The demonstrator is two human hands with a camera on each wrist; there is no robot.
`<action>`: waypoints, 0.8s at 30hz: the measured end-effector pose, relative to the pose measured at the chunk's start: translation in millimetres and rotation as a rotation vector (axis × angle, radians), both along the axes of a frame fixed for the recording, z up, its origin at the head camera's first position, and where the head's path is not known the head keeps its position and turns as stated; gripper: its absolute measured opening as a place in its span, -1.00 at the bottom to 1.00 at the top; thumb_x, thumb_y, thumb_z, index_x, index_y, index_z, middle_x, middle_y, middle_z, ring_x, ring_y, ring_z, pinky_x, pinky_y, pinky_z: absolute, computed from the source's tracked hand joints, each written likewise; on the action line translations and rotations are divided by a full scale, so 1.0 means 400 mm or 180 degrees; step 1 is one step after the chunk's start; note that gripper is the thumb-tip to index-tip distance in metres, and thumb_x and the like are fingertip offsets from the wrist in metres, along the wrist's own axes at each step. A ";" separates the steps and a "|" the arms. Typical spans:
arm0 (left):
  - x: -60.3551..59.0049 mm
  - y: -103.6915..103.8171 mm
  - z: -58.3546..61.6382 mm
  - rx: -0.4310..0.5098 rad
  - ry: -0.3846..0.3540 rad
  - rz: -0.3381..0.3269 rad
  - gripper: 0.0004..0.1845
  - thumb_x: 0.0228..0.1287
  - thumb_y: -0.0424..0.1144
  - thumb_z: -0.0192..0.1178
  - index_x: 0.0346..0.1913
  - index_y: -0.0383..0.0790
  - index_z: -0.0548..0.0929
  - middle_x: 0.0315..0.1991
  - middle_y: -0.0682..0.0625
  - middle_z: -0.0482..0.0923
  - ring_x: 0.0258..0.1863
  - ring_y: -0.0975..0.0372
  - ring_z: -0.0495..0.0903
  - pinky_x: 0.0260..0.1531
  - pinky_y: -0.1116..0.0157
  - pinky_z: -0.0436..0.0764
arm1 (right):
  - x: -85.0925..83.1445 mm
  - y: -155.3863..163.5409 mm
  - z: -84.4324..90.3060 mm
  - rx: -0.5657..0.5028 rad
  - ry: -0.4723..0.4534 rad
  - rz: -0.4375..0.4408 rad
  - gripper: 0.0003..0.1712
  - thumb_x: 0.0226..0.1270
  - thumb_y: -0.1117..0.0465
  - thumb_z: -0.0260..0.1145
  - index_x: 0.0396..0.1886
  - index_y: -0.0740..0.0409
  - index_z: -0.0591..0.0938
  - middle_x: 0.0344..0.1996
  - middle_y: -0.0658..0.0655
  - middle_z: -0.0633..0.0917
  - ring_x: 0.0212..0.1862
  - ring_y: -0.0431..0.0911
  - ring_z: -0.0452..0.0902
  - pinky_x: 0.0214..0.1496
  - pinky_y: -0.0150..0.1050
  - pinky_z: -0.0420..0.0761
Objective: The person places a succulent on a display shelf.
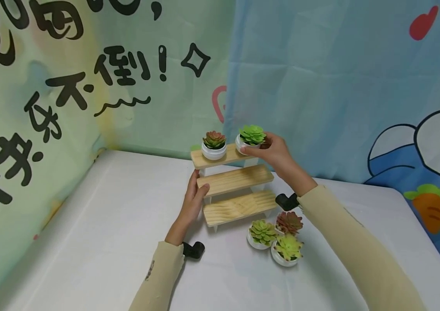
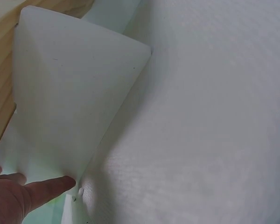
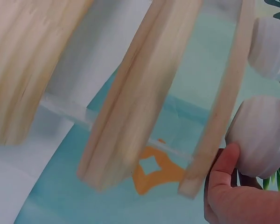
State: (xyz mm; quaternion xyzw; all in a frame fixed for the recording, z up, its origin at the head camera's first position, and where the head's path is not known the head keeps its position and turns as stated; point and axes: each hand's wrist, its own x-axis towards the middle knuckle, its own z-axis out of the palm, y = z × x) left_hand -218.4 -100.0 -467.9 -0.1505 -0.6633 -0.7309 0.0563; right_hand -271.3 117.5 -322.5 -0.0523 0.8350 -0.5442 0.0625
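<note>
Our right hand (image 1: pixel 272 151) pinches the green plant pot (image 1: pixel 250 139) at the right end of the wooden stand's (image 1: pixel 235 180) top shelf while our left hand (image 1: pixel 194 196) rests flat-fingered against its side, so a nudge could tip the neighbouring red pot (image 1: pixel 213 145) off.

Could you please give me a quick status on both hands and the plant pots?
Left hand steadies shelf. Right hand grips green pot on top tier. Nothing in the way.
</note>
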 end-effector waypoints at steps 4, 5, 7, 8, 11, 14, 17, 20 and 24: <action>0.002 0.002 0.004 -0.0033 0.0003 0.0018 -0.30 0.47 -0.29 -0.13 0.54 -0.36 -0.15 0.36 -0.43 0.07 0.33 -0.11 0.19 0.32 -0.03 0.17 | -0.010 -0.010 -0.007 0.0029 0.0005 -0.0042 -0.26 0.26 0.08 0.40 0.36 0.22 0.35 0.07 0.15 0.48 -0.05 -0.07 0.37 0.18 0.02 0.38; 0.003 0.002 0.005 -0.0049 -0.0001 0.0027 -0.30 0.47 -0.29 -0.13 0.54 -0.37 -0.15 0.37 -0.43 0.06 0.33 -0.11 0.18 0.32 -0.03 0.17 | -0.011 -0.012 -0.008 0.0033 0.0000 -0.0042 -0.26 0.26 0.08 0.40 0.36 0.22 0.35 0.06 0.14 0.48 -0.05 -0.07 0.38 0.17 0.01 0.39; 0.004 0.002 0.006 -0.0072 -0.0003 0.0048 -0.30 0.46 -0.30 -0.13 0.53 -0.39 -0.15 0.39 -0.42 0.05 0.34 -0.12 0.18 0.32 -0.03 0.17 | -0.014 -0.016 -0.010 0.0044 -0.0009 -0.0054 -0.30 0.26 0.08 0.40 0.33 0.20 0.38 0.02 0.13 0.49 -0.06 -0.06 0.38 0.12 -0.03 0.41; 0.004 0.001 0.006 -0.0077 -0.0009 0.0041 -0.30 0.47 -0.30 -0.13 0.54 -0.38 -0.15 0.39 -0.43 0.05 0.34 -0.13 0.19 0.32 -0.04 0.18 | -0.016 -0.017 -0.011 0.0060 -0.0012 -0.0064 -0.34 0.26 0.08 0.40 0.28 0.19 0.40 -0.03 0.12 0.49 -0.08 -0.06 0.38 0.08 -0.05 0.41; 0.004 -0.002 0.006 -0.0105 -0.0004 0.0037 -0.30 0.48 -0.29 -0.14 0.54 -0.36 -0.16 0.41 -0.41 0.04 0.37 -0.13 0.17 0.34 -0.06 0.15 | -0.018 -0.023 -0.013 0.0095 -0.0003 -0.0068 -0.54 0.26 0.07 0.40 0.01 0.17 0.44 -0.22 0.10 0.45 -0.19 -0.04 0.32 -0.05 -0.06 0.35; 0.005 -0.003 0.008 -0.0100 0.0009 0.0004 -0.30 0.49 -0.29 -0.15 0.55 -0.33 -0.17 0.40 -0.42 0.04 0.37 -0.14 0.16 0.34 -0.07 0.14 | -0.016 -0.025 -0.011 0.0127 0.0020 -0.0059 -0.60 0.27 0.06 0.39 -0.18 0.16 0.38 -0.33 0.09 0.38 -0.24 -0.02 0.26 -0.11 -0.06 0.29; 0.004 -0.001 0.009 -0.0092 0.0013 -0.0002 -0.31 0.49 -0.28 -0.15 0.55 -0.30 -0.16 0.40 -0.42 0.04 0.37 -0.13 0.17 0.34 -0.06 0.15 | -0.012 -0.025 -0.006 0.0159 0.0003 -0.0004 -0.56 0.28 0.08 0.39 -0.04 0.20 0.41 -0.26 0.13 0.43 -0.17 0.01 0.31 -0.06 -0.06 0.34; 0.004 0.001 0.009 -0.0092 0.0013 -0.0005 -0.30 0.49 -0.27 -0.15 0.55 -0.30 -0.17 0.41 -0.40 0.04 0.37 -0.13 0.17 0.34 -0.06 0.15 | -0.010 -0.021 -0.003 0.0206 -0.0057 0.0091 -0.34 0.28 0.11 0.39 0.27 0.23 0.35 0.02 0.23 0.48 0.05 0.09 0.39 0.12 0.00 0.42; 0.004 0.000 0.006 -0.0094 0.0015 -0.0004 -0.29 0.48 -0.26 -0.14 0.55 -0.31 -0.17 0.40 -0.40 0.04 0.37 -0.13 0.16 0.34 -0.06 0.15 | -0.007 -0.013 -0.002 0.0196 -0.0135 0.0224 -0.13 0.29 0.16 0.38 0.48 0.21 0.17 0.31 0.30 0.36 0.31 0.15 0.30 0.30 0.10 0.34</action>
